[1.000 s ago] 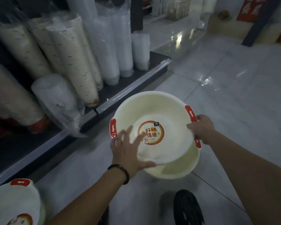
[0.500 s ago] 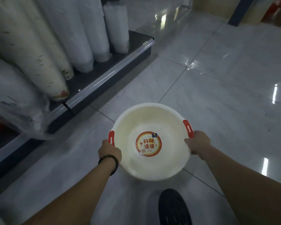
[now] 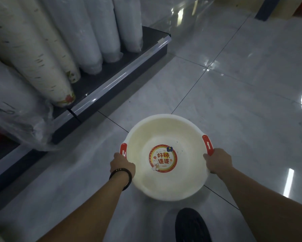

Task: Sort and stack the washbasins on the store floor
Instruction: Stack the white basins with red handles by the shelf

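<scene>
The washbasin (image 3: 164, 133) was held over the floor (image 3: 234, 102), near the shelf (image 3: 111, 79). The left hand (image 3: 123, 165) gripped its left rim and the right hand (image 3: 219, 160) gripped its right rim. It looked like the carrying step. Next, I think, it needed a matching pile to sit in.

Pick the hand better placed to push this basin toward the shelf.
Right, probably. The right hand and left hand both grip the basin rim by its handles; the shelf is to the left, so the right hand sits behind the push, the left hand in its path.
</scene>
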